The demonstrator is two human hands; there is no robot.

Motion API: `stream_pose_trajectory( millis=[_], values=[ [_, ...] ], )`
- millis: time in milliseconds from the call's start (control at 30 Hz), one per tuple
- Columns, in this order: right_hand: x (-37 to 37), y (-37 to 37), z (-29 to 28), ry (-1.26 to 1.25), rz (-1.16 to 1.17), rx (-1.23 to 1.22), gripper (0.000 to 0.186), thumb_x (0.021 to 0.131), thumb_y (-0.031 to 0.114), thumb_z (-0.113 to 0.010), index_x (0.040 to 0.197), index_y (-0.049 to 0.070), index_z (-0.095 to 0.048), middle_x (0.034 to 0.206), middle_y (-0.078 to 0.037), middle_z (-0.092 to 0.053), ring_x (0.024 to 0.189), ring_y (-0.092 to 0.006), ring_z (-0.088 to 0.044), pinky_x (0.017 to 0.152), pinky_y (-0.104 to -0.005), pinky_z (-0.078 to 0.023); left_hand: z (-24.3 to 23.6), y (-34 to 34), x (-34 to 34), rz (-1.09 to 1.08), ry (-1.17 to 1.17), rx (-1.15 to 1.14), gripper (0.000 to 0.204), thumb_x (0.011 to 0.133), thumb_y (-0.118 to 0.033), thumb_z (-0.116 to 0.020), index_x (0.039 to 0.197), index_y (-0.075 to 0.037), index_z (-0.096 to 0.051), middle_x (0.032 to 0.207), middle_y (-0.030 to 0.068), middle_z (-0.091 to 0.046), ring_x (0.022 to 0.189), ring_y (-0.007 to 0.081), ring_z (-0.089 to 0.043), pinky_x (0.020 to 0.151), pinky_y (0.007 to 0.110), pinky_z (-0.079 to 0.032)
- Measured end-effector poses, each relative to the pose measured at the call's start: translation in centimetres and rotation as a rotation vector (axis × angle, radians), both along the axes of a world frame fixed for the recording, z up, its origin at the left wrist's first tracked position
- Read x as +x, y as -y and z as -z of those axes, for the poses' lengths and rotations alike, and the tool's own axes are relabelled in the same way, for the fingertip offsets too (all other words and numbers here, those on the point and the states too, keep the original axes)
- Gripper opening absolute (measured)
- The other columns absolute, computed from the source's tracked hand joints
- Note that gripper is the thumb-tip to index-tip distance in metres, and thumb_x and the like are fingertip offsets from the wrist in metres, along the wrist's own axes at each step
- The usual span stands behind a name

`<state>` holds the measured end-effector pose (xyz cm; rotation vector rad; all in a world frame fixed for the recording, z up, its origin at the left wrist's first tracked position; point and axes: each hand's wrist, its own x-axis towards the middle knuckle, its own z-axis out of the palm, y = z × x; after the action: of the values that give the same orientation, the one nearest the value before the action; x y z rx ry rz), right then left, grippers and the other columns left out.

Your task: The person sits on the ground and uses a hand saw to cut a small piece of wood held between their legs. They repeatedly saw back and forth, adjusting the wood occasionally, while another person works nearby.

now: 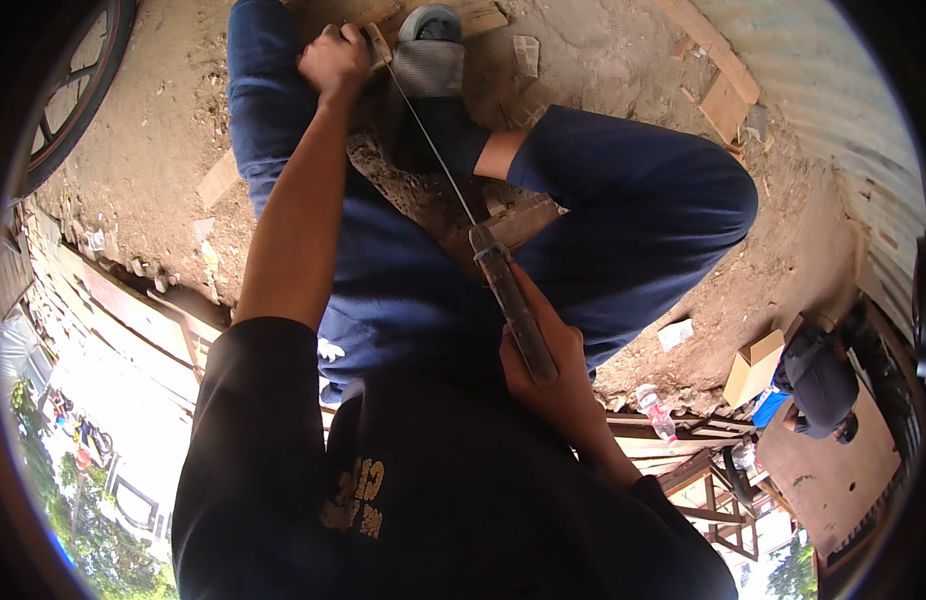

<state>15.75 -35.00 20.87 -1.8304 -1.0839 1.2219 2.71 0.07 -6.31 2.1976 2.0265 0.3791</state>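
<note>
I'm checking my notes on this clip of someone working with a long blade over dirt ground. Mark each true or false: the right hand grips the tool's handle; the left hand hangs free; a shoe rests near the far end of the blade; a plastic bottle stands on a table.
1. The right hand grips the handle. True.
2. The left hand hangs free. False: it is closed at the far end of the blade.
3. A shoe rests near that end. True.
4. The plastic bottle stands on a table. False: it lies on the dirt.
</note>
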Motion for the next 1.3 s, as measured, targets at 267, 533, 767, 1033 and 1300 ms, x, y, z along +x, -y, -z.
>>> stream_pose_trajectory(
  millis=[267, 533, 767, 1033, 1300],
  values=[
    [-1.0, -3.6, 2.1, -0.089, 0.017, -0.091, 0.062, 0.084, -0.007, -0.054, 0.144, -0.001, -0.04, 0.111, -0.025, -0.066, 0.099, -0.035, -0.069, 0.083, -0.0362, -0.054, -0.7, 0.3, -0.2, -0.014, 0.052, -0.027, 0.044, 0.088, -0.037, -0.041, 0.09, -0.007, -0.072, 0.089, 0.0231, -0.071, 0.085, 0.0425, -0.068, 0.084, 0.051, -0.05],
    [-0.6, -3.5, 5.0, -0.082, -0.025, 0.03, 0.073, 0.078, -0.003, -0.057, 0.147, 0.0, -0.033, 0.1, -0.027, -0.066, 0.087, -0.0424, -0.068, 0.076, -0.0444, -0.055, -0.7, 0.5, 0.3, -0.028, 0.051, -0.045, 0.042, 0.088, -0.038, -0.041, 0.089, -0.009, -0.073, 0.088, 0.02, -0.072, 0.085, 0.0409, -0.068, 0.082, 0.05, -0.051],
    [-1.0, 1.7, 0.3, -0.039, 0.051, -0.095, 0.055, 0.085, -0.007, -0.05, 0.14, -0.005, -0.045, 0.112, -0.022, -0.067, 0.1, -0.0239, -0.069, 0.084, -0.0304, -0.051, -1.4, 0.5, 0.6, -0.01, -0.046, -0.093, 0.044, 0.09, -0.038, -0.038, 0.095, -0.01, -0.073, 0.093, 0.0204, -0.072, 0.092, 0.0386, -0.068, 0.088, 0.05, -0.048],
    [-1.3, -1.5, 3.4, -0.053, 0.001, 0.003, 0.065, 0.082, -0.006, -0.053, 0.145, 0.0, -0.04, 0.117, -0.03, -0.062, 0.098, -0.0388, -0.069, 0.081, -0.0413, -0.054, 0.0, 0.1, -0.4, 0.008, -0.073, -0.023, 0.043, 0.09, -0.034, -0.039, 0.091, -0.006, -0.072, 0.092, 0.021, -0.072, 0.09, 0.0375, -0.069, 0.085, 0.049, -0.049],
    [-1.4, -4.0, 3.9, -0.038, -0.017, -0.056, 0.067, 0.08, -0.006, -0.054, 0.145, 0.0, -0.039, 0.116, -0.027, -0.063, 0.098, -0.0413, -0.067, 0.082, -0.0431, -0.054, 0.2, 0.0, -0.3, 0.007, -0.008, -0.026, 0.043, 0.09, -0.035, -0.041, 0.085, -0.006, -0.072, 0.087, 0.0223, -0.072, 0.086, 0.04, -0.069, 0.085, 0.05, -0.048]
  ],
)
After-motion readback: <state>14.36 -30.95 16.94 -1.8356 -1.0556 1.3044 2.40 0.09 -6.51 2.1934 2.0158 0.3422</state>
